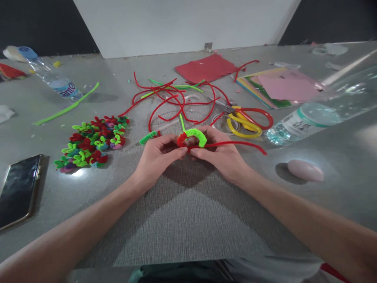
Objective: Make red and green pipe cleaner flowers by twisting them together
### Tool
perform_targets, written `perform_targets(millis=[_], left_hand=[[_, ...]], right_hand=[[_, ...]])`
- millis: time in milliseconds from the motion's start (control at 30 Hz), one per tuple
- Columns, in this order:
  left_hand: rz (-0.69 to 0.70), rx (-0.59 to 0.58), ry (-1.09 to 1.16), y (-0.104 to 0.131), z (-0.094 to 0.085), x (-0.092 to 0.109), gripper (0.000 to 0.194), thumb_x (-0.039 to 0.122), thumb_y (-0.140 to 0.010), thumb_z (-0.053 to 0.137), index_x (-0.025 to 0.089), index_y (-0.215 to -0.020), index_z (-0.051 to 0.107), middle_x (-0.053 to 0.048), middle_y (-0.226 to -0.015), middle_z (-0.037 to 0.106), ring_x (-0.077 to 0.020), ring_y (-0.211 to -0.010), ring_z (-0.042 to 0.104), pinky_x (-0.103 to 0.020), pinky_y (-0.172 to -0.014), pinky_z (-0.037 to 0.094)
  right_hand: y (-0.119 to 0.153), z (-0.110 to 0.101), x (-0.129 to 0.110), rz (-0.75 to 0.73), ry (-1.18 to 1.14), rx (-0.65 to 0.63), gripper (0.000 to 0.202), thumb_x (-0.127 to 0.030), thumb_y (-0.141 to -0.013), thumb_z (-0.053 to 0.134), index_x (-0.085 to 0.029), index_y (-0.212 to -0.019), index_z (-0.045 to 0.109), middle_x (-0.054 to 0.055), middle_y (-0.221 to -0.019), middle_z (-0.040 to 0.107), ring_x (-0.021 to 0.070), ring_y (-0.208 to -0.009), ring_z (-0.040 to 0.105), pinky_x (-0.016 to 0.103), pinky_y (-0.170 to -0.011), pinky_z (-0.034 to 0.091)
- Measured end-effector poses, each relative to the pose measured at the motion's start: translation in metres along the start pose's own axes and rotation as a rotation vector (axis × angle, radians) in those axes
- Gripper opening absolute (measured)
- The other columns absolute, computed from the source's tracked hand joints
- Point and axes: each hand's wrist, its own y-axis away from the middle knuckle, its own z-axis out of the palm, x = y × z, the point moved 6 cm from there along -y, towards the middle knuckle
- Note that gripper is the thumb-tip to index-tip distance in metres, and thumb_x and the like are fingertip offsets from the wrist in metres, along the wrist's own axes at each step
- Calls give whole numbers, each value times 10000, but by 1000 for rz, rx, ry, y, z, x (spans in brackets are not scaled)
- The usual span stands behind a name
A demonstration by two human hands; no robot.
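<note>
Landmark: scissors [249, 122], red & yellow handles, lying on worktop [188, 228]. Curved piece [196, 135], wrapped coil bent to an arch, 1 part red & 1 part green: L of scissors, a bit nearer the person, between the 2 hands. L hand [161, 154]: grip narrow, thumb & fingers pinched at red end of curved piece. R hand [219, 153]: grip also narrow, holding red stem [241, 143]; green end of curved piece close against fingers (exact fingertip contact partly hidden, can't confirm). Red stem runs out R, passing on near side of scissors.

Surroundings, all rel. to scissors. Green coil [148, 137]: L, just beside L hand. Stem tangle [173, 96], red & green: L & beyond. Red sheet [204, 70]: beyond, slightly L. Paper stack [285, 86], multi-col.: beyond, R. Lg. bottle [312, 120], clear: near, R. Pink oval item [306, 170]: R, nearer side. Flower cluster [91, 143], mostly red/green: well L. Phone [20, 188], dark screen: far L, nearer side. Sm. bottle [55, 74], blue cap: far L & beyond.
</note>
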Motion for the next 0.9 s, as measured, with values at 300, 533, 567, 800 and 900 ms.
perform_targets(millis=[300,533,567,800,900], left_hand=[[3,13,3,-1,3,7,82,152,-799,812,161,-861,758,17,-812,712,-104,-736,630,-216,-709,511],[-11,-27,-73,0,7,10,131,149,-770,802,147,-890,750,-1,-842,724,-122,-766,628,-231,-708,494],[-14,-27,-73,1,7,10,118,146,-770,796,146,-877,745,3,-827,717,-118,-753,619,-228,-698,489],[22,-24,-94,0,7,10,100,113,-775,755,154,-865,742,17,-796,695,-116,-734,603,-232,-689,483],[31,-32,-84,-1,6,11,111,136,-782,783,161,-887,754,5,-830,714,-130,-764,626,-244,-713,500]], right_hand=[[-1,2,0,-6,-32,-23,262,-136,-788,764,-217,-1016,662,-34,-864,693,119,-731,629,279,-694,514],[-1,1,-3,-33,48,-13,283,-150,-775,771,-216,-1035,681,-13,-925,705,136,-783,628,294,-722,508],[-1,1,-3,-29,54,-15,285,-153,-774,771,-216,-1036,679,-14,-916,705,137,-774,626,295,-714,505],[-1,3,-1,-9,-57,-52,247,-156,-789,774,-216,-998,657,-26,-885,703,120,-730,626,290,-703,512],[-1,2,0,-7,-73,-47,231,-168,-810,785,-219,-1004,670,-19,-907,707,130,-765,641,298,-731,523]])
